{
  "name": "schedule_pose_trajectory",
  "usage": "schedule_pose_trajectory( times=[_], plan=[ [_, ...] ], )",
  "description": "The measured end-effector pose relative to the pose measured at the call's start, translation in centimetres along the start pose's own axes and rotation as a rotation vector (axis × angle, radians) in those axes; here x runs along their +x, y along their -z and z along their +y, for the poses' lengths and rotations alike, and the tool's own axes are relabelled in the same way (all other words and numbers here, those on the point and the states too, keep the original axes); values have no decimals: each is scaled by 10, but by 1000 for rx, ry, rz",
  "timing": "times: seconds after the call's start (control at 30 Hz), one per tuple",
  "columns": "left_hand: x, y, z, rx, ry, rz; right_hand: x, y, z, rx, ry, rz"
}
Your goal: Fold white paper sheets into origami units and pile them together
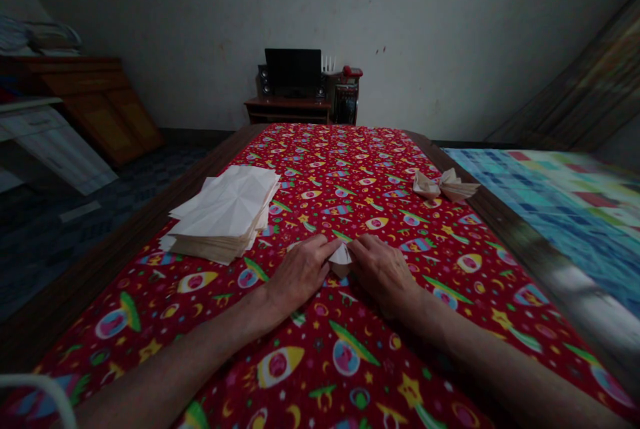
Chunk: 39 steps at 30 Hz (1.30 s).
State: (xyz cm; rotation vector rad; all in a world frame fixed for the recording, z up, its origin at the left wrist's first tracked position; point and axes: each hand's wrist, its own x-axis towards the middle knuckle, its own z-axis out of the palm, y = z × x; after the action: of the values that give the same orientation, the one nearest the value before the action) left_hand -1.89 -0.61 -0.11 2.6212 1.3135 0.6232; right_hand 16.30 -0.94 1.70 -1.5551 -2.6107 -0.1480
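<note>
Noted gripping a small folded paper (pixel 341 257) at the fingertips between left hand (pixel 300 275) and right hand (pixel 383 275) — forearms low on the red printed cloth (pixel 320 175), creased paper stack (pixel 225 212) lying clear to the left.

Your small folded sheet of cream paper (pixel 341 258) sits between your left hand (pixel 300 275) and right hand (pixel 383 274), layered, creased and partly hidden.

- Folded paper (pixel 341 257) is partly hidden by the left hand (pixel 300 275) and right hand (pixel 384 274).
- A white rail (pixel 35 389) is cut off at 7 o'clock.
- Patterned cloth (pixel 565 215) is blurred at 3 o'clock.
</note>
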Motion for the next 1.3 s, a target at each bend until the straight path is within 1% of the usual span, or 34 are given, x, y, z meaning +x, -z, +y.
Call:
schedule_pose_trajectory(
  times=[0.1,0.2,0.37,0.6,0.77,0.87,1.0,1.13,1.23,1.3],
  plan=[
    [0,2,2,66,-25,-20,-3,-2,3,0,62,20],
    [0,6,4,153,-75,-54,-6,-3,6,-6,165,39],
    [-2,12,7,260,-122,-116,-11,-1,6,-63,243,14],
    [-7,15,4,256,-220,-145,-14,5,7,-162,295,-8],
    [-10,16,3,273,-237,-151,-21,2,12,-139,380,84],
    [-14,16,2,288,-244,-172,-26,1,14,-100,392,105],
    [-20,17,0,288,-243,-189,-29,1,16,-15,371,76],
    [-23,18,0,277,-219,-163,-29,2,18,35,365,45],
    [-23,18,1,260,-198,-136,-28,1,18,45,365,48],
    [-22,17,1,254,-194,-140,-27,0,19,46,355,48]
  ],
)
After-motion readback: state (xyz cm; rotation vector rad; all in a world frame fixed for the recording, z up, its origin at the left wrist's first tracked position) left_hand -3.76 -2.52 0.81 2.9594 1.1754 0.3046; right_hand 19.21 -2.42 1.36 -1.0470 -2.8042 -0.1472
